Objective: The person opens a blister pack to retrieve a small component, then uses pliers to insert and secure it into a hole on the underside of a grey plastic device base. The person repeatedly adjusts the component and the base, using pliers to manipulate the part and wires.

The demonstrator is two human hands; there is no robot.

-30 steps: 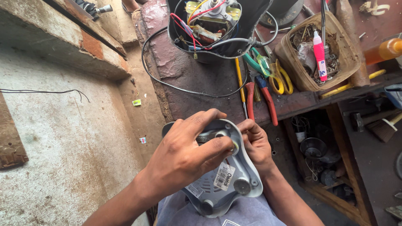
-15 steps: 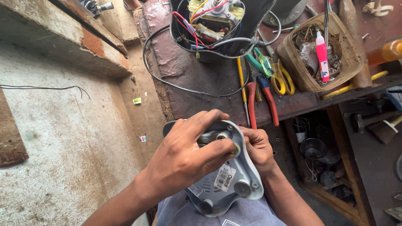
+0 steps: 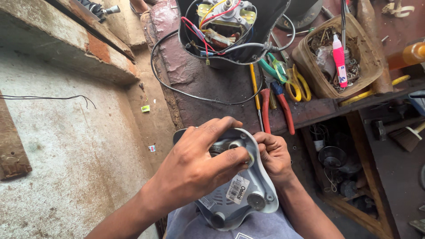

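Left hand [image 3: 195, 170] and right hand [image 3: 275, 155] both clasp the grey appliance base plate [image 3: 241, 194], fingers closed on it, below the pliers [image 3: 276, 104].

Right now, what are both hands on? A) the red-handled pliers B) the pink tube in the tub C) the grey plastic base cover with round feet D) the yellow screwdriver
C: the left hand and right hand both grip the grey base cover over the lap, while the red-handled pliers, the pink tube and the yellow screwdriver lie untouched on the bench.
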